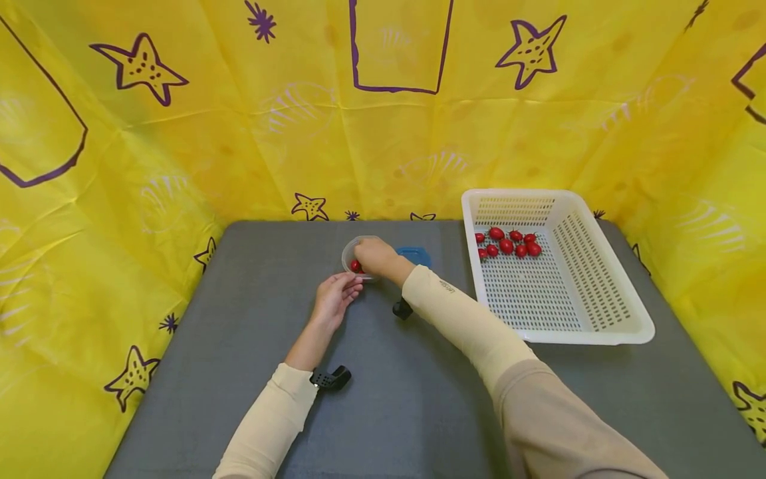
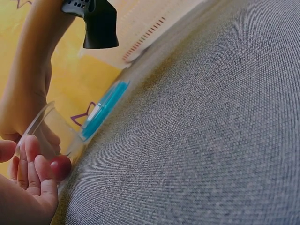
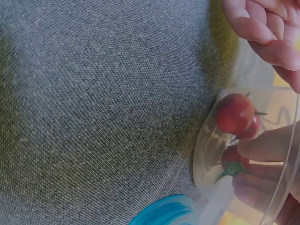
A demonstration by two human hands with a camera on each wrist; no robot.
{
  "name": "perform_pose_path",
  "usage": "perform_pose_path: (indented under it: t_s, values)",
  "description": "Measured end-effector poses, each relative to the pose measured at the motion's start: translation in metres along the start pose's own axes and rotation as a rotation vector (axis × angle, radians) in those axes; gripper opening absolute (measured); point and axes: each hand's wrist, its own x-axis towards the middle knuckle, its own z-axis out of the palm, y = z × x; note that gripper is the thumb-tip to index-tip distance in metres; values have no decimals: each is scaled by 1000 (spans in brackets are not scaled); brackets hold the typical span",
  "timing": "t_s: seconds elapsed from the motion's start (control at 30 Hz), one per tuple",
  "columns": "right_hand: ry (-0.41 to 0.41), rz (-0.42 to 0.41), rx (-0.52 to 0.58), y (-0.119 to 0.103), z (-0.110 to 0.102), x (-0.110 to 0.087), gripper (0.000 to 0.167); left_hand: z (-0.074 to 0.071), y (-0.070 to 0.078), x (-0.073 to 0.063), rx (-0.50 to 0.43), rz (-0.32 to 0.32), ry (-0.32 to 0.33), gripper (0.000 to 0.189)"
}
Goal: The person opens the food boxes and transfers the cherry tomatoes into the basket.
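A clear plastic tub (image 1: 349, 251) stands toward the back of the grey table, with several red cherry tomatoes (image 3: 234, 113) at its bottom. My right hand (image 1: 378, 258) reaches down inside the tub. Seen through the wall in the right wrist view, its fingertips pinch one cherry tomato (image 3: 230, 154) with a green stem. At the near side of the tub, my left hand (image 1: 336, 297) pinches the rim between thumb and fingers. Its other fingers lie alongside the wall, partly covering the tub in the left wrist view.
A blue lid (image 1: 419, 255) lies just right of the tub, partly behind the right hand. Farther right stands a large white basket (image 1: 556, 299) with several cherry tomatoes gathered at its back left. Yellow patterned cloth (image 1: 383, 153) hangs behind and beside the table.
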Motion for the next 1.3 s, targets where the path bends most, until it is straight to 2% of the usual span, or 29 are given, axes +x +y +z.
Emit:
perform_pose_path:
  t_s: [0.3, 0.6, 0.73, 0.9, 1.13, 1.3]
  values:
    - [48, 26, 0, -2, 3, 0, 16, -1, -1, 1, 1, 5, -13, 9]
    - [52, 57, 50, 0, 5, 0, 17, -4, -5, -5, 2, 110, -68, 8]
    - [53, 69, 89, 2, 5, 0, 18, -2, -3, -3, 21, 76, -29, 7]
    - [66, 76, 144, 4, 7, 1, 12, -2, -2, 0, 0, 20, -14, 6]
    - [77, 52, 147, 5, 3, -2, 9, -2, -1, -1, -3, 16, -4, 6]
    - [90, 62, 215, 7, -7, -4, 9, -3, 0, 0, -8, 17, 5, 7]
